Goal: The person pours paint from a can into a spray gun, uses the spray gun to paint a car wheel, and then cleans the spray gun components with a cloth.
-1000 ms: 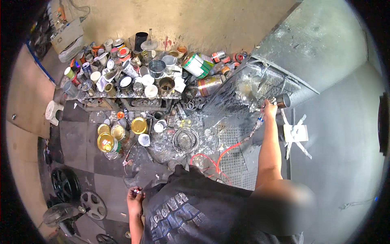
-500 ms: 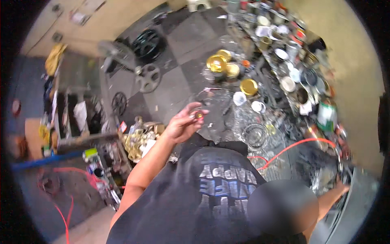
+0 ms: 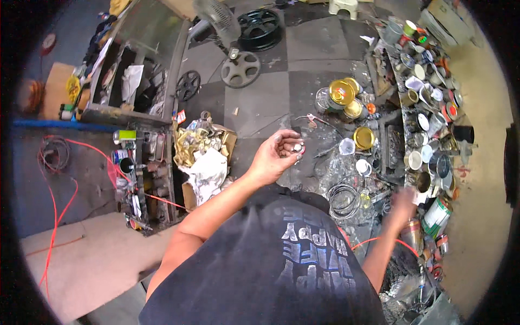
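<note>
Left hand (image 3: 273, 158) pinches a small round piece (image 3: 298, 148); light, steady pressure suits it. Right hand (image 3: 402, 207), green-and-white can (image 3: 436, 216) rightward, blurs: grip can't be told.

The left hand (image 3: 275, 157) holds a small thing (image 3: 297, 148), but the fingers cover one part of it, and it is too small to tell its kind. The right hand (image 3: 403, 207) is blurred, so its fingers cannot be separated, and I cannot tell whether something is in it. Just below this hand, the right forearm (image 3: 381, 257) hides a piece of the orange hose (image 3: 407, 245). Nearer than both hands, the dark shirt (image 3: 238, 271) is cut by the lower edge. Far beyond the left hand, the upper edge cuts the fan (image 3: 223, 24). Beyond the right hand, the crowded cups (image 3: 415, 160) partly hide each other.
</note>
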The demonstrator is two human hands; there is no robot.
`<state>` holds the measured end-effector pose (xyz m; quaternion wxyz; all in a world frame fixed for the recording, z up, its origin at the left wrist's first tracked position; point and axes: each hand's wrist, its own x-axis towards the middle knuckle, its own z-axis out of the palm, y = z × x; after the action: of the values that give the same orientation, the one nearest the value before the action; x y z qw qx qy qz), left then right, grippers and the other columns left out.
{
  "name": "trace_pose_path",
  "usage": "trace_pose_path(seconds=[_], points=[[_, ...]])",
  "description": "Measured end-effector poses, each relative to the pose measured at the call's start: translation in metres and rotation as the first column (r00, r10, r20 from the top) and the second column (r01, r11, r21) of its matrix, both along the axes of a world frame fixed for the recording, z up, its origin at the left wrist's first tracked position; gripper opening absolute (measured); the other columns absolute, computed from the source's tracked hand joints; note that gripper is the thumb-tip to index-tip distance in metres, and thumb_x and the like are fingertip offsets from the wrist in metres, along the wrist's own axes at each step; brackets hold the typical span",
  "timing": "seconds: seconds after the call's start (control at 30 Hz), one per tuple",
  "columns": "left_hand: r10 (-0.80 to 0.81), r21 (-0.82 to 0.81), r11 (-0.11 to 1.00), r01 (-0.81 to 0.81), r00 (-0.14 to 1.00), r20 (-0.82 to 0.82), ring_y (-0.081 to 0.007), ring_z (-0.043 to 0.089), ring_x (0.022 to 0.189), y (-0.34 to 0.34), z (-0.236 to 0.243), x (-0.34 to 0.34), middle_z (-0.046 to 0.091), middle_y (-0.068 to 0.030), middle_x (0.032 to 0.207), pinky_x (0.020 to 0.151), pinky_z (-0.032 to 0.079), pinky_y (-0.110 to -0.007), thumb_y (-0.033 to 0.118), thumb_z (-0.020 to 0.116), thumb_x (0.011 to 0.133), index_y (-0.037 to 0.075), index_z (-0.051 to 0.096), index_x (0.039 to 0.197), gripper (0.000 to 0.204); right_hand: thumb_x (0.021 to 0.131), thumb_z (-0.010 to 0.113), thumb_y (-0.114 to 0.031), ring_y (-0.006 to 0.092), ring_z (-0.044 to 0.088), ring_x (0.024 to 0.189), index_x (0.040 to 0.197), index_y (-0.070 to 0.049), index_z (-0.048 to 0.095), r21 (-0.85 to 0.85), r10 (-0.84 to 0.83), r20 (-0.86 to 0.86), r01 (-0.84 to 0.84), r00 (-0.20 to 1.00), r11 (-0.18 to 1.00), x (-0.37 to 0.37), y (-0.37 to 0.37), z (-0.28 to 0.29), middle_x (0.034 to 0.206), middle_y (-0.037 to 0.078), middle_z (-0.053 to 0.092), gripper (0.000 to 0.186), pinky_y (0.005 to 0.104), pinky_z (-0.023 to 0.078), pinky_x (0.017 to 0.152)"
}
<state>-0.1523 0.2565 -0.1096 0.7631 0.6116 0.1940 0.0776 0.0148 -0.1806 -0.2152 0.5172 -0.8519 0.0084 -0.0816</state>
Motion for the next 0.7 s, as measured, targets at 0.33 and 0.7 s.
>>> trace_pose_path(seconds=[0.33,0.7], points=[[0.316,0.128,0.941,-0.313,0.949,-0.007,-0.0112,0.062,0.093,0.085,-0.003,-0.093,0.064,-0.0078,0.112,0.081,0.053,-0.028,-0.001,0.07,0.086,0.001,0.052,0.125,0.043,0.094,0.066,-0.011,0.0208,0.061,0.113,0.142,-0.003,0.047,0.877,0.962,-0.248,-0.395,0.116,0.274,-0.122,0.4,0.082,0.131,0.013,0.058,0.052,0.0354,0.055,0.091],[0.207,-0.322,0.907,-0.272,0.953,-0.22,-0.0099,0.064,0.076,0.216,-0.126,-0.238,0.068,-0.0048,0.09,0.066,0.052,-0.026,0.021,0.062,0.099,0.006,0.053,0.116,0.025,0.093,0.067,-0.008,0.0087,0.063,0.077,0.11,0.002,0.068,0.377,0.748,-0.662,-0.88,-0.038,0.289,-0.22,0.568,0.004,0.092,0.006,0.071,0.019,0.024,0.051,0.067]])
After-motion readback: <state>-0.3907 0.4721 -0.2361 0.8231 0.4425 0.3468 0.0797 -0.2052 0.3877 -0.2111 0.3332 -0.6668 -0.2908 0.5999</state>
